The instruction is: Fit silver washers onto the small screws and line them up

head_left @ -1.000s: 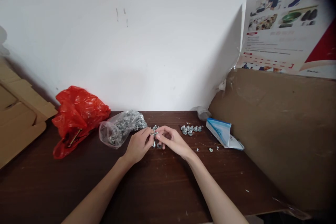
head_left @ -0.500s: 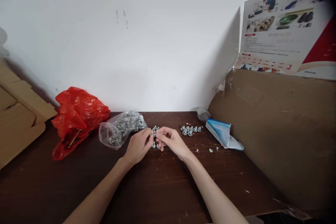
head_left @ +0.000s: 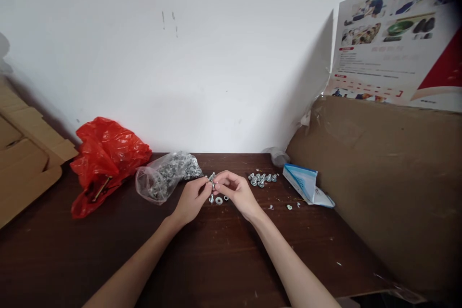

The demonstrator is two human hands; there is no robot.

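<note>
My left hand (head_left: 192, 200) and my right hand (head_left: 238, 196) meet over the table with thumbs and fingers pinched together. Between their fingertips is a small shiny bolt (head_left: 213, 186), mostly covered by the fingers. Just below the hands lie a loose bolt (head_left: 211, 199), a flat washer (head_left: 219, 200) and a small nut (head_left: 226, 198). More metal pieces (head_left: 211, 176) show behind the fingertips, partly hidden. To the right, several bolts fitted with washers (head_left: 262, 180) stand grouped together on their heads.
A clear plastic bag of metal hardware (head_left: 169, 175) and a red plastic bag (head_left: 108, 154) lie left. Cardboard (head_left: 29, 154) fills the far left. On the right are a blue-and-white packet (head_left: 303, 185), paper scraps (head_left: 289, 207) and a large cardboard panel (head_left: 390, 168).
My right hand's lower fingers have curled up, uncovering the washer and nut on the table. Both hands stay together around the bolt, and the camera view has shifted slightly.
</note>
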